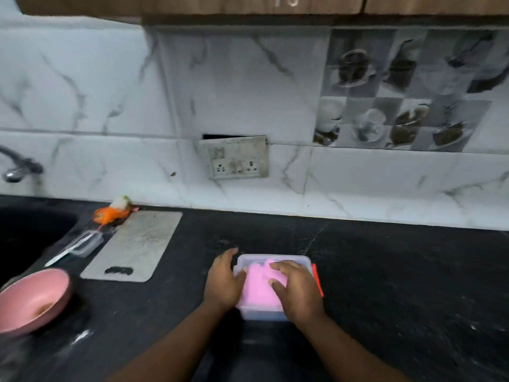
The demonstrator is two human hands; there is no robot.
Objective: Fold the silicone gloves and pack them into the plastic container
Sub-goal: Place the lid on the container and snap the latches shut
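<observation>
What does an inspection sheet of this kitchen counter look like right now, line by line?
Surface: black stone counter, dusty in places.
Job's things: pink silicone gloves lie inside the clear plastic container; red-edged lid beside it.
Clutter: grey cutting board, pink bowl, knife, orange scrap.
Grippers: left hand steadies the container's side; right hand presses on the gloves.
Cables: nothing seen.
Surroundings: sink, tap, wall socket plate hanging loose, marble tiles.
</observation>
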